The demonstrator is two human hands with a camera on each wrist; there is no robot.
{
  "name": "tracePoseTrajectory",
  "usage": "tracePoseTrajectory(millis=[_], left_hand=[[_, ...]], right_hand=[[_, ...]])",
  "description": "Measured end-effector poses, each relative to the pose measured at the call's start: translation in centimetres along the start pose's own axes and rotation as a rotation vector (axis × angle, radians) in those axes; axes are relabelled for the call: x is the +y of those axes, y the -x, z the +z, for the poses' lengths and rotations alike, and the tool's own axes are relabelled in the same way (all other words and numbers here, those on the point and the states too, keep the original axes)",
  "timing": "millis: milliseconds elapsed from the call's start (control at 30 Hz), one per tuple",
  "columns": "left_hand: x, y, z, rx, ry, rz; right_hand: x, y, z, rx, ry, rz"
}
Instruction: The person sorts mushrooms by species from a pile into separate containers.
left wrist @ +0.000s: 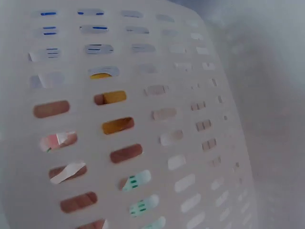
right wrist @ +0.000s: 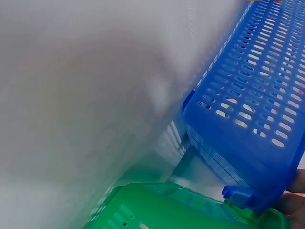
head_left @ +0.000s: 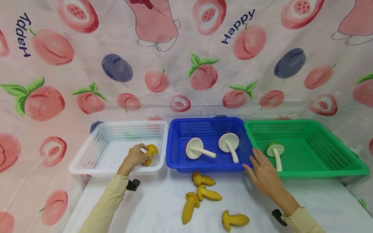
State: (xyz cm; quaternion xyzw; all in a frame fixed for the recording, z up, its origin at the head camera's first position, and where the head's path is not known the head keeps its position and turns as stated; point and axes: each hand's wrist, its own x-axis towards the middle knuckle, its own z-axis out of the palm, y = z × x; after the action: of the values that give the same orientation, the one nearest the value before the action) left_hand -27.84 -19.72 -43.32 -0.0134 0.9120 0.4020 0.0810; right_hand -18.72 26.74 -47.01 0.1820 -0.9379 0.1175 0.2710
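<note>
My left hand (head_left: 135, 157) sits inside the white slotted plastic basket (head_left: 96, 161), fingers curled around a yellow toy mushroom (head_left: 151, 153) near the basket's 4 o'clock corner. Through the left wrist view I only see yellow patches (left wrist: 114, 97) behind the basket's slots, so I judge the mushroom is low, near or on the floor, though I cannot tell whether it touches. To set it down well, I think I should lower until it rests on the mesh, then spread my fingers and lift straight up so the cap does not snag a slot or roll toward the wall.

My right hand (head_left: 263, 173) lies with fingers straight and relaxed, gripping nothing, resting where the blue slotted plastic basket (head_left: 175, 142) meets the green slotted plastic basket (head_left: 320, 171); keeping it there should steady both.

Two white toy mushrooms (head_left: 198, 149) lie in the blue basket, and a green-capped toy mushroom (head_left: 275, 152) lies in the green one. Four more yellow toy mushrooms (head_left: 204, 194) lie on the white table (head_left: 145, 210) at 6 o'clock from the blue basket, close together.
</note>
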Motion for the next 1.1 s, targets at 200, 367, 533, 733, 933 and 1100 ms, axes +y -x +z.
tracePoseTrajectory(millis=[200,367,533,733,933,1100], left_hand=[[0.5,-0.7,0.3,-0.036,-0.023,-0.058],[0.3,-0.8,0.8,-0.056,-0.094,-0.054],[0.8,-0.4,0.8,-0.074,-0.165,-0.045],[1.4,0.0,0.4,-0.065,-0.287,0.029],[2.4,0.5,0.1,-0.025,-0.257,0.14],[3.8,1.9,-0.1,0.033,-0.204,0.201]], right_hand=[[-0.1,0.2,-0.1,-0.018,-0.008,0.018],[-0.3,0.4,-0.1,-0.021,-0.012,0.024],[-0.2,0.3,0.0,-0.018,-0.01,0.015],[-0.2,0.1,0.0,-0.006,-0.016,0.002],[0.0,0.1,-0.1,0.005,-0.011,-0.01],[0.0,-0.1,-0.2,0.005,-0.007,-0.018]])
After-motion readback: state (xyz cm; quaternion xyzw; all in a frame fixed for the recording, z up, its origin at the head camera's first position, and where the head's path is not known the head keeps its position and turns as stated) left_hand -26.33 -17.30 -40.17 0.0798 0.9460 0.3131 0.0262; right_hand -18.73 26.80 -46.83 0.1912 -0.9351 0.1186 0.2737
